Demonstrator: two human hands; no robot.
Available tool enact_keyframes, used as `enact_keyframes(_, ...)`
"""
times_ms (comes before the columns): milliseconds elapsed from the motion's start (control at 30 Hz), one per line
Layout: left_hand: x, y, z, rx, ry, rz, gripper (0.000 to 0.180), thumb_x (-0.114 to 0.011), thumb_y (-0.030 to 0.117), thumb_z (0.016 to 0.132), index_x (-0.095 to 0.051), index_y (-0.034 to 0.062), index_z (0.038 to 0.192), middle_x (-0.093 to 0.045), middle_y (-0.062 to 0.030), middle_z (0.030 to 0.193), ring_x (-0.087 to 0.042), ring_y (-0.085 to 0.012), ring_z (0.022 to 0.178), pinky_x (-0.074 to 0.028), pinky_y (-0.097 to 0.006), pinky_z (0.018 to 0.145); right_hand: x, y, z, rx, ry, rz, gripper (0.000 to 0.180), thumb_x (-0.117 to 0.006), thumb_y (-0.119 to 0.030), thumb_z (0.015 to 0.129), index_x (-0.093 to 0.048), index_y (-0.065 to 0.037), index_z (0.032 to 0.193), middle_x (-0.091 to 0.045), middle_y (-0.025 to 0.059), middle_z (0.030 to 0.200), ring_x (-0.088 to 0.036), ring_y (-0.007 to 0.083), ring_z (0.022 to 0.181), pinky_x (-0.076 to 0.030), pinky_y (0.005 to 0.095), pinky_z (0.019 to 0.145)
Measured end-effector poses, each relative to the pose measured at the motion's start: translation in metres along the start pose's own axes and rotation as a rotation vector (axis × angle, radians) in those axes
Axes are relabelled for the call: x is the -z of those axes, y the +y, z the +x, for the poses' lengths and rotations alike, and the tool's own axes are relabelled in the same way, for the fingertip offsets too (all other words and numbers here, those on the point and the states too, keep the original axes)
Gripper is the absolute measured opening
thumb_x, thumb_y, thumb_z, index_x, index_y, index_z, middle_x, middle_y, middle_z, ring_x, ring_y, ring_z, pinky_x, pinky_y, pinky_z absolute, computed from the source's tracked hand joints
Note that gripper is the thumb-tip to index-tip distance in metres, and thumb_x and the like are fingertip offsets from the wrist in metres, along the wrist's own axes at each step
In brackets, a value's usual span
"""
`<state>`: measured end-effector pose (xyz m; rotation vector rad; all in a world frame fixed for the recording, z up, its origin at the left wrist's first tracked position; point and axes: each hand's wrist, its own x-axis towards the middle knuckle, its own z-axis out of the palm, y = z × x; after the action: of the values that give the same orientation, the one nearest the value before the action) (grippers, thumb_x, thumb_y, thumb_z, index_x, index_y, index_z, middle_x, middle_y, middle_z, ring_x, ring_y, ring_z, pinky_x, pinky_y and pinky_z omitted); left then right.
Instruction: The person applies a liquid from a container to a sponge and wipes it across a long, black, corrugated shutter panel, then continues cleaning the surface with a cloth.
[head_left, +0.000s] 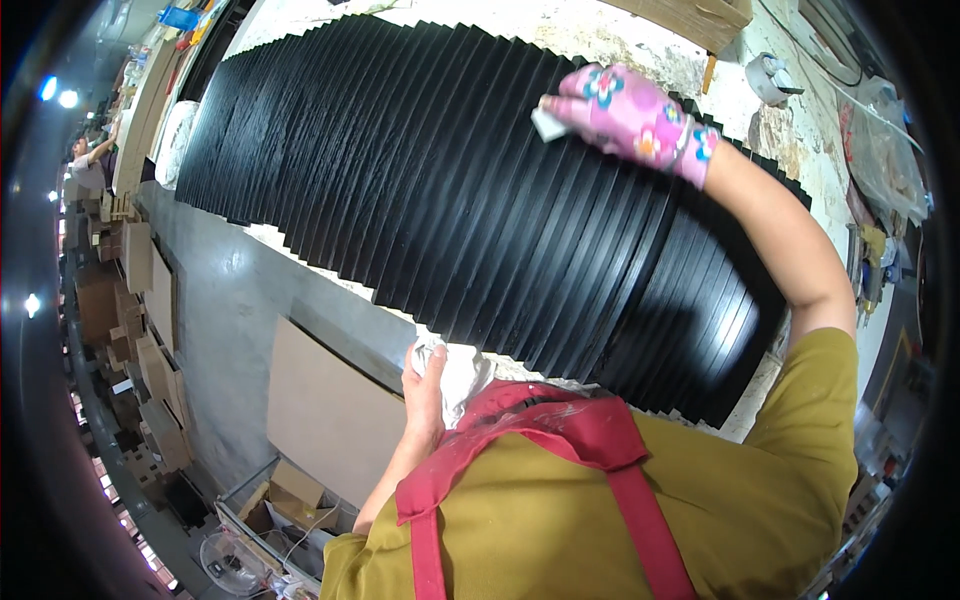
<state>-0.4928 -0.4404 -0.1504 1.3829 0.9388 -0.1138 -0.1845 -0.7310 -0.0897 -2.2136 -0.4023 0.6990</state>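
Many long black glossy strips (400, 180) lie side by side across the table, their ends stepped along both edges. My right hand (625, 112), in a pink flowered glove, reaches over the strips near their far edge. Its fingers are closed on a small white piece (548, 125), which may be paper or cloth; it is held at the strips' surface. My left hand (424, 390) is bare and down at the near edge of the table, left of my body. It grips a crumpled white cloth (463, 378), and part of its fingers is hidden.
A cardboard box (690, 20) and a white cup-like container (768, 78) stand beyond the strips. At the right hangs a clear plastic bag (885, 150). A large brown board (325, 410) leans by the table at the lower left, near a fan (233, 562). Another person (92, 165) is far left.
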Motion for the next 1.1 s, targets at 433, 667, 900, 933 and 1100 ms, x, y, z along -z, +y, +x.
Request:
enact_keyframes(433, 0.005, 0.002, 0.001, -0.002, -0.017, 0.092, 0.031, -0.064, 0.02, 0.098, -0.056, 0.0026, 0.123, -0.063, -0.003, 0.109, -0.058, -0.0104, 0.097, -0.048, -0.027, 0.085, -0.013, -0.014, -0.005, 0.437, 0.036, -0.59, 0.029, -0.048, -0.032, 0.103, -0.069, -0.013, 0.097, -0.067, 0.0018, 0.072, -0.067, 0.0143, 0.058, -0.059, 0.0246, 0.058)
enact_keyframes(667, 0.004, 0.002, 0.002, 0.031, -0.06, 0.075, 0.026, -0.062, 0.019, 0.099, -0.058, 0.004, 0.12, -0.063, -0.002, 0.107, -0.058, -0.01, 0.096, -0.047, -0.027, 0.086, 0.025, 0.064, 0.041, 0.555, 0.236, -0.575, 0.027, -0.056, -0.027, 0.099, -0.059, -0.01, 0.12, -0.066, 0.004, 0.091, -0.067, 0.0095, 0.082, -0.056, 0.0205, 0.063)
enact_keyframes(900, 0.015, -0.01, 0.011, 0.017, 0.017, 0.092, 0.034, -0.063, 0.018, 0.098, -0.056, 0.0025, 0.128, -0.063, -0.0038, 0.117, -0.058, -0.0121, 0.105, -0.047, -0.029, 0.092, -0.005, 0.03, 0.016, 0.328, 0.047, -0.098, 0.037, -0.05, -0.039, 0.102, -0.062, -0.007, 0.115, -0.064, 0.0039, 0.075, -0.063, 0.0104, 0.057, -0.054, 0.0216, 0.062)
enact_keyframes(933, 0.014, -0.008, 0.008, 0.014, 0.013, 0.079, 0.034, -0.064, 0.018, 0.098, -0.057, 0.0025, 0.127, -0.064, -0.0041, 0.116, -0.059, -0.0122, 0.105, -0.047, -0.029, 0.091, -0.003, 0.006, 0.0, 0.371, 0.077, -0.488, 0.036, -0.05, -0.038, 0.102, -0.062, -0.006, 0.113, -0.064, 0.0034, 0.073, -0.063, 0.0101, 0.053, -0.055, 0.0208, 0.061)
enact_keyframes(1100, 0.007, 0.0, 0.01, 0.059, -0.011, 0.138, 0.033, -0.065, 0.019, 0.098, -0.059, 0.002, 0.124, -0.065, -0.0045, 0.114, -0.06, -0.0119, 0.102, -0.048, -0.029, 0.089, 0.072, 0.143, 0.097, 0.108, 0.114, -0.047, 0.04, -0.055, -0.022, 0.1, -0.05, -0.005, 0.135, -0.062, 0.0102, 0.119, -0.067, 0.0144, 0.097, -0.059, 0.0244, 0.071)
